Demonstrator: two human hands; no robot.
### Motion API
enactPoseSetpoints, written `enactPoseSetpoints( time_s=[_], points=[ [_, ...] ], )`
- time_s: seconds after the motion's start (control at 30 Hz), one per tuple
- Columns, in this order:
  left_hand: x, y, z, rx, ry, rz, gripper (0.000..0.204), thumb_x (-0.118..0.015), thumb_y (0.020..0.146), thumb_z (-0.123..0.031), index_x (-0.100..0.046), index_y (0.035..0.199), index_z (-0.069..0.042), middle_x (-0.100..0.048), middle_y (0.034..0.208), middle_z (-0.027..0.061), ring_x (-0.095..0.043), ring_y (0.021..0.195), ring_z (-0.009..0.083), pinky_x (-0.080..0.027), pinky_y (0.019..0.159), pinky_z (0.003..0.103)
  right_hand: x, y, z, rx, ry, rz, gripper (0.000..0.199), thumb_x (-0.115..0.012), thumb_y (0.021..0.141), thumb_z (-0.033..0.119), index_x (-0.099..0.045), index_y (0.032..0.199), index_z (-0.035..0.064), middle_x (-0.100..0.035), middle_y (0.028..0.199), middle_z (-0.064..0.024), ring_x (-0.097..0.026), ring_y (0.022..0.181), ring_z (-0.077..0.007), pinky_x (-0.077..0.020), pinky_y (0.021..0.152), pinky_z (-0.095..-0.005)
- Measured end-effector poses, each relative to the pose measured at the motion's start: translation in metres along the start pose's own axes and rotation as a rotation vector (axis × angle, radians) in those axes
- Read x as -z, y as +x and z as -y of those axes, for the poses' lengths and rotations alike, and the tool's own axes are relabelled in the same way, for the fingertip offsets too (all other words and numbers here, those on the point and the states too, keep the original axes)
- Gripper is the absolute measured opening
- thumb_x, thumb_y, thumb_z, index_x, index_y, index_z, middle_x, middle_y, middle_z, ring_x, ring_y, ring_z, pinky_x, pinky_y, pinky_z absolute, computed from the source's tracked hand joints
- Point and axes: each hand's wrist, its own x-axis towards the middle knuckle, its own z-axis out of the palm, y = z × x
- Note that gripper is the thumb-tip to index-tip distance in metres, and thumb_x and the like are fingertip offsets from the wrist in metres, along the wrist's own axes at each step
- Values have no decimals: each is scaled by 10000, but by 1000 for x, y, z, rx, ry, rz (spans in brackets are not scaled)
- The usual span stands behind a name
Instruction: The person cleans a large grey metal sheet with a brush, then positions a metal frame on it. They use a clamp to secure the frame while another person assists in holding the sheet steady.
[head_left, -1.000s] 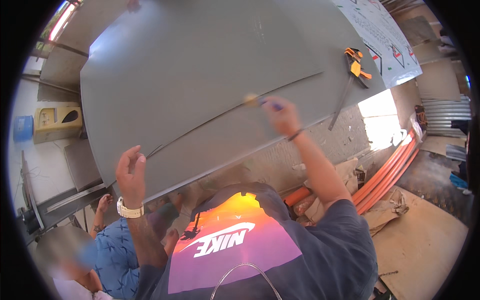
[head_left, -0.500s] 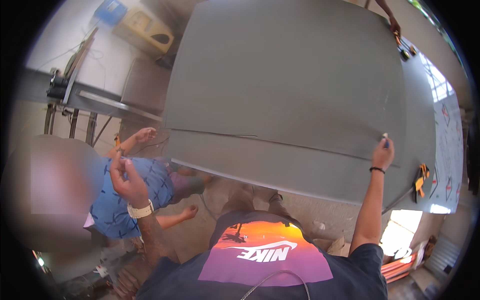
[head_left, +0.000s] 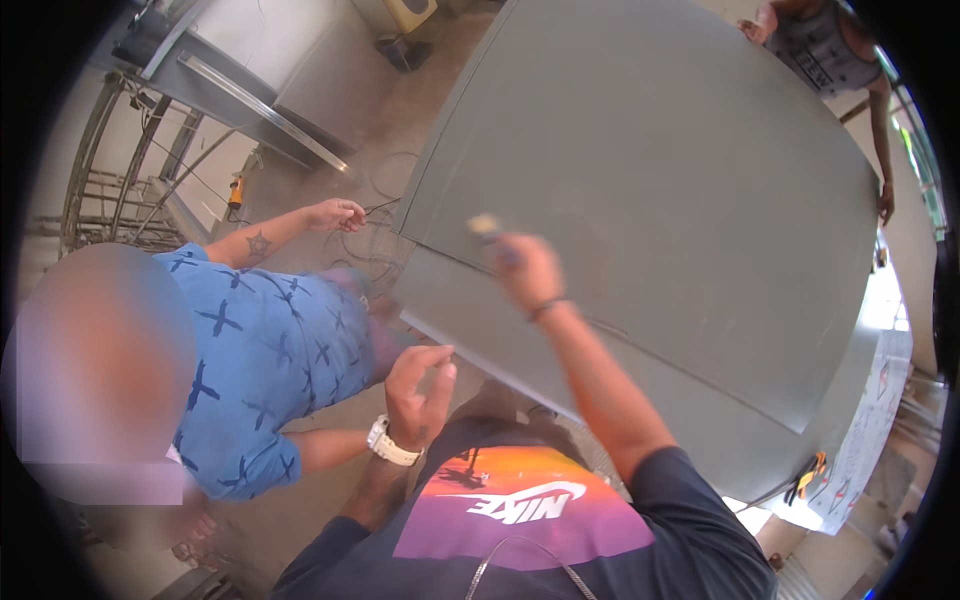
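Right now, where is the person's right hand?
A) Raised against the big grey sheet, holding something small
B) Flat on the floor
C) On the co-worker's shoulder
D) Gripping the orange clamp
A: the right hand is up against the large grey sheet, with a small blurred object at its fingertips.

Your big grey metal sheet (head_left: 680, 200) fills the upper right of the frame, lying flat, a thin line running across it; a small pale object (head_left: 484, 225) sits left of centre.
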Motion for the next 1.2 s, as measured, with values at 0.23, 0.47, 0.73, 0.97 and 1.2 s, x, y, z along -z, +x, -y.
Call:
enactPoseSetpoints(
  time_s=[0.23,0.47,0.73,0.97,1.2],
  points=[
    [76,-37,55,184,92,93,235,-671,872,-83,-678,1081,23,-686,970,159,-650,830,270,-513,757,367,33,216,-76,152,-207,-140,145,-605,914,162,-637,794,87,-646,727,-141,-603,654,-293,-476,590,-400],
    [48,-6,71,314,-78,281,229,-666,882,-105,-684,1066,32,-675,923,131,-628,783,230,-497,741,317,-119,66,63,879,33,561,105,-649,831,203,-708,895,145,-679,810,-100,-653,788,-311,-525,694,-433],
    [28,-58,115,502,-52,227,245,-652,867,-70,-678,1091,26,-665,921,119,-627,843,229,-504,785,331,3,135,-28,611,-231,128,53,-663,795,170,-617,770,164,-610,715,-55,-624,730,-251,-491,636,-427],
    [-16,-6,72,275,-83,313,259,-641,888,-74,-667,1131,12,-659,922,93,-622,854,191,-499,803,316,82,45,-89,438,-2,-293,40,-670,829,85,-646,800,96,-625,705,-49,-607,667,-238,-472,617,-375],
    [-82,-43,21,239,-177,341,252,-642,908,-81,-670,1146,-5,-653,935,36,-601,843,109,-487,789,261,405,-90,-425,-459,262,-1053,255,-633,940,191,-664,1052,-36,-698,813,-112,-627,591,-166,-513,540,-289]
  ],
)
